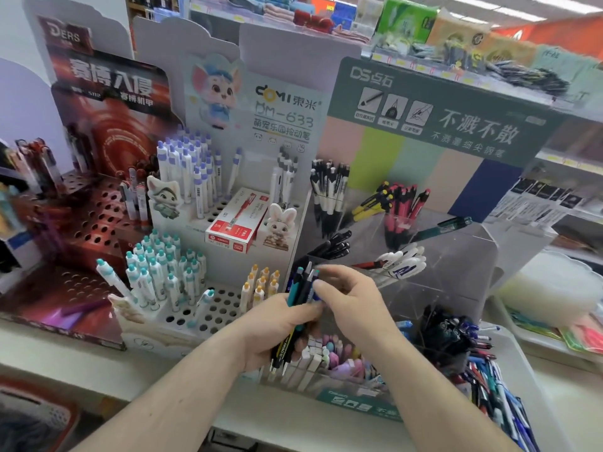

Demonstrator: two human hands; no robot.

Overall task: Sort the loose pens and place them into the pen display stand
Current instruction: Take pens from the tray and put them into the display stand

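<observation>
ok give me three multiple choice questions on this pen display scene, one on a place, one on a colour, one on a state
1. Where is the red pen box?
A. on the white stand, beside the rabbit figure
B. in the clear bins
C. on the floor

2. What colour are the caps of the pens just left of the hands?
A. purple
B. yellow
C. black

3. What is the left hand doing?
A. resting flat on the shelf
B. hanging open with nothing in it
C. holding a bunch of pens

Answers: 1 A, the box lies on the stand's holed tier next to the rabbit. 2 B, their tops are yellow-orange. 3 C, its fingers curl round several dark and teal pens, while the right hand touches their tops.
</observation>
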